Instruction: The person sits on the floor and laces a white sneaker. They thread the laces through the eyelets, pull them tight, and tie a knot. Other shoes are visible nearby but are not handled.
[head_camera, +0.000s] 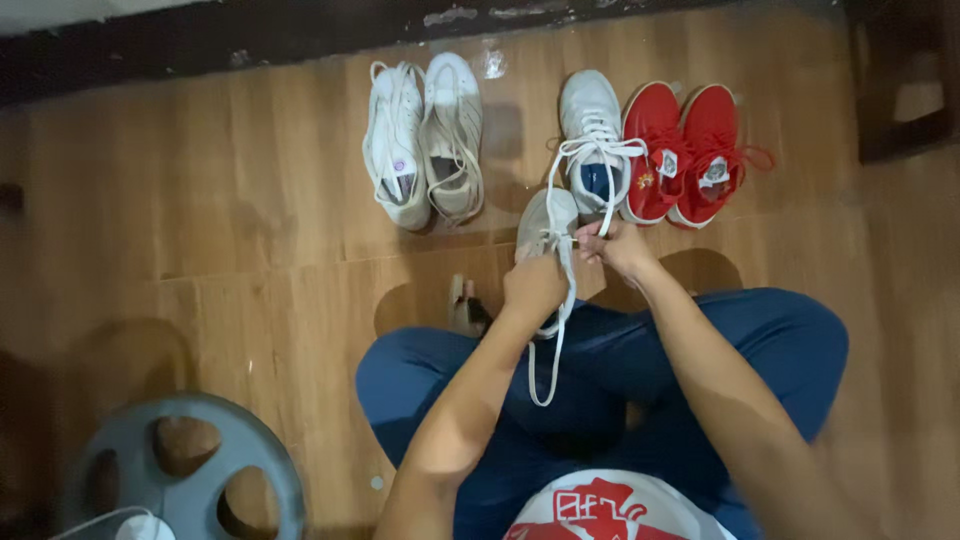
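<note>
Held item: one pale sneaker (548, 222), raised over the wooden floor (250, 220) in front of crossed legs in blue trousers (790, 340). Left hand (533, 288) clenched on its heel end; a white lace (548, 350) hangs below. Right hand (618, 245), fingers pinched on the lace near the shoe's tongue, probably; blurred.

Floor, far row, five shoes:
- two white sneakers (422, 140), side by side, one with a small purple insole label;
- one white sneaker (592, 130), blue inside, laces loose;
- two red sneakers (685, 150), touching, white tongue labels.

Lower left: one grey weight plate (200, 460), round holes.
</note>
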